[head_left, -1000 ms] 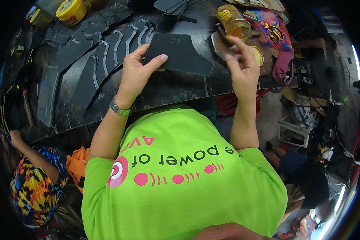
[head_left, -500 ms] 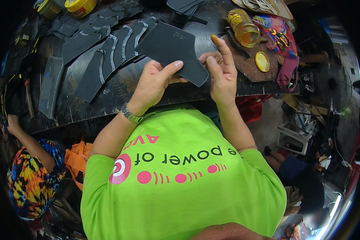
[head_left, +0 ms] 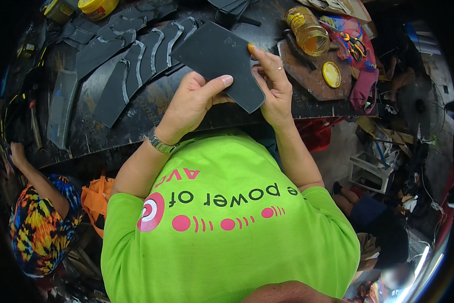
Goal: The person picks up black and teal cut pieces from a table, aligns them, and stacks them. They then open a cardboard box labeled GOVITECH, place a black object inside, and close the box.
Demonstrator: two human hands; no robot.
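Note:
A flat black cut piece [head_left: 219,60] with a curved right edge is held up over the near edge of the table. My left hand [head_left: 199,98] grips its lower left side, the thumb lying on top and the fingers underneath. At the curved edge, my right hand [head_left: 276,88] has its fingers bent around the piece; its thumb is partly hidden. Orange-yellow stuff coats one raised fingertip of that hand. Left of the held piece, similar black pieces [head_left: 113,93] lie overlapped on the table, with pale bands along their curved edges.
A glass jar of amber glue-like stuff [head_left: 313,38] lies tilted at the right, near its yellow lid [head_left: 331,74] on a brown board [head_left: 308,83]. Orange-handled scissors [head_left: 357,48] rest beyond. A yellow tub [head_left: 96,7] and a hammer [head_left: 35,123] are at the left. Another person's arm [head_left: 37,174] shows there.
My right hand has come in slightly to the left, and its fingers have closed around the curved edge. The black piece has shifted and tilted a little in my left hand.

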